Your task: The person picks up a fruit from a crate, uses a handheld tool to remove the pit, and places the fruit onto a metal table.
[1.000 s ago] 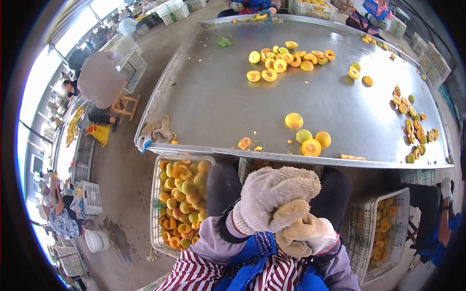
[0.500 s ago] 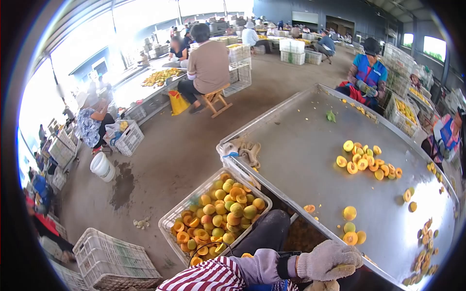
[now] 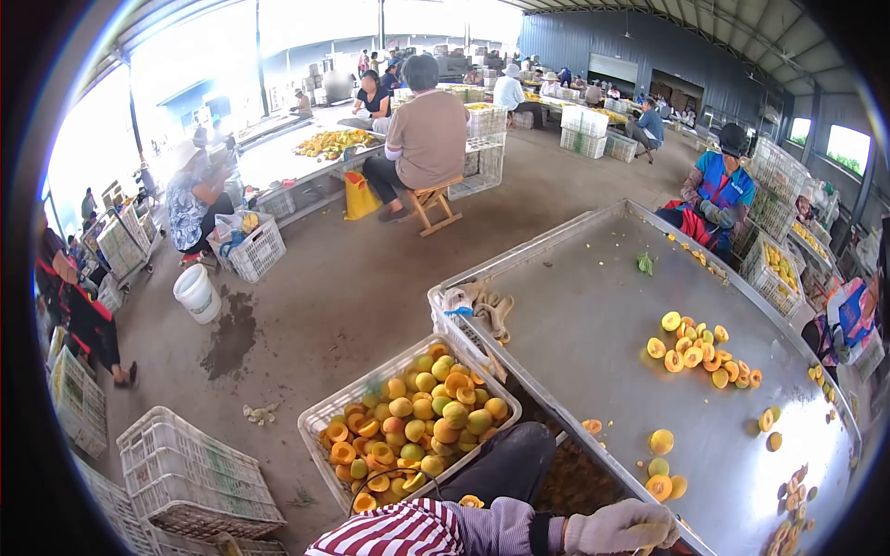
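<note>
Peach halves (image 3: 660,486) on steel table (image 3: 593,324) just beyond gloved left hand (image 3: 619,528), grip curled, contents unclear.

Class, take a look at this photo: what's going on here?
A gloved person sits at a metal table; only the left hand shows, at the bottom edge, grip unclear. A crate of peaches stands on the floor beside them. Halved peaches lie on the table. A co-worker in blue sits at the far side.

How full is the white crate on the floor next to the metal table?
Full. The crate is heaped to its rim with yellow and orange fruit, whole ones and cut halves together.
</note>
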The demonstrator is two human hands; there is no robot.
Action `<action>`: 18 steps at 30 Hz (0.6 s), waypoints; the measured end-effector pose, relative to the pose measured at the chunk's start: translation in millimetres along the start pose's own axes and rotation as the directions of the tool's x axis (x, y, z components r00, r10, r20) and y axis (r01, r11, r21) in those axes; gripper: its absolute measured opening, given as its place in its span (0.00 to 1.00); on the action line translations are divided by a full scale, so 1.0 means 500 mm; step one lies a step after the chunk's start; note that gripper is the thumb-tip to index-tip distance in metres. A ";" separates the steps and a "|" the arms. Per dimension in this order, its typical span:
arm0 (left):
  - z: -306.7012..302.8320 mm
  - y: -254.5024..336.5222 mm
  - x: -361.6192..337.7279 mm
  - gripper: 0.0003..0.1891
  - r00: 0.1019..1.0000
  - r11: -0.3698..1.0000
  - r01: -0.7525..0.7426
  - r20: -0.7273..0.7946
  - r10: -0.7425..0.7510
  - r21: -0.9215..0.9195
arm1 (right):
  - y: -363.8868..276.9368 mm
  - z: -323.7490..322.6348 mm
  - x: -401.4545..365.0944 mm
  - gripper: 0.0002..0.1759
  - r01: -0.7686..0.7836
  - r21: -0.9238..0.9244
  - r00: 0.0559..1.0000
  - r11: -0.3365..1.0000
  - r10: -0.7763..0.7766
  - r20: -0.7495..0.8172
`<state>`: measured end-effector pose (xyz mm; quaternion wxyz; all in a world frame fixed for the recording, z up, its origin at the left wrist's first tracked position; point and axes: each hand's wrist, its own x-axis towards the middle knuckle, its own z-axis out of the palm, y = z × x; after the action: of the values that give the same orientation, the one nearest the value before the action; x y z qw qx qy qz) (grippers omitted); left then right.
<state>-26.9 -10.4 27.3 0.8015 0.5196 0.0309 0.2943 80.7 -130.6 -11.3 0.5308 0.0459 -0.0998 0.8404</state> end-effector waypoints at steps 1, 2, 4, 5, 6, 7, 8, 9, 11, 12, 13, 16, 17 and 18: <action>0.009 -0.008 0.008 0.14 0.996 0.989 0.069 -0.044 -0.076 -0.131 | 0.004 0.022 0.006 0.19 -0.001 -0.001 1.000 1.000 0.001 0.000; 0.013 -0.026 0.013 0.14 0.996 0.989 0.069 -0.044 -0.075 -0.131 | 0.008 0.042 0.008 0.18 0.047 -0.133 0.968 0.990 -0.079 -0.239; 0.011 -0.062 0.019 0.17 0.991 0.875 0.116 -0.002 -0.133 -0.470 | 0.008 0.042 0.001 0.18 0.064 -0.275 0.874 0.959 -0.187 -0.447; -0.016 -0.033 0.018 0.20 0.978 0.925 0.208 0.101 -0.185 -0.317 | 0.002 0.023 -0.010 0.18 0.000 -0.281 0.874 0.960 -0.136 -0.466; -0.044 -0.063 0.033 0.17 0.979 0.845 0.195 0.046 -0.199 -0.498 | 0.000 0.013 -0.018 0.18 -0.067 -0.284 0.870 0.956 -0.083 -0.485; -0.075 -0.097 0.042 0.18 0.984 0.901 0.133 -0.057 -0.172 -0.414 | 0.002 0.018 -0.017 0.18 -0.067 -0.285 0.871 0.956 -0.084 -0.485; -0.103 -0.120 0.047 0.19 0.979 0.946 0.076 -0.156 -0.131 -0.317 | 0.003 0.029 -0.013 0.18 -0.103 -0.366 0.863 0.925 -0.100 -0.495; -0.123 -0.113 0.042 0.17 0.959 0.993 0.041 -0.275 -0.071 -0.114 | 0.003 0.043 -0.009 0.18 -0.137 -0.444 0.856 0.886 -0.120 -0.502; -0.171 -0.062 0.009 0.16 0.892 0.912 0.163 -0.451 0.027 0.376 | -0.001 0.070 -0.003 0.18 -0.205 -0.587 0.843 0.783 -0.163 -0.512; -0.197 -0.016 -0.021 0.16 0.852 0.733 0.311 -0.519 0.067 0.605 | -0.004 0.079 -0.005 0.18 -0.239 -0.648 0.838 0.723 -0.184 -0.514; -0.226 0.006 -0.049 0.16 0.791 0.567 0.383 -0.576 0.205 0.729 | -0.014 0.081 -0.014 0.18 -0.258 -0.609 0.824 0.750 -0.159 -0.544; -0.305 0.080 -0.125 0.19 0.661 0.133 0.690 -0.695 0.284 0.711 | -0.040 0.057 -0.042 0.18 -0.266 -0.538 0.792 0.800 -0.137 -0.594; -0.346 0.055 -0.149 0.18 0.637 -0.120 0.764 -0.711 0.297 0.635 | -0.035 0.034 -0.052 0.19 -0.229 -0.585 0.770 0.778 -0.223 -0.598; -0.356 0.055 -0.157 0.18 0.613 -0.360 0.784 -0.722 0.321 0.506 | -0.035 0.034 -0.047 0.19 -0.228 -0.583 0.775 0.779 -0.217 -0.594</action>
<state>-167.3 103.1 -51.1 0.0141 0.7444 0.6629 0.0795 106.3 -147.9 3.2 0.5140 -0.4181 -0.1891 0.7247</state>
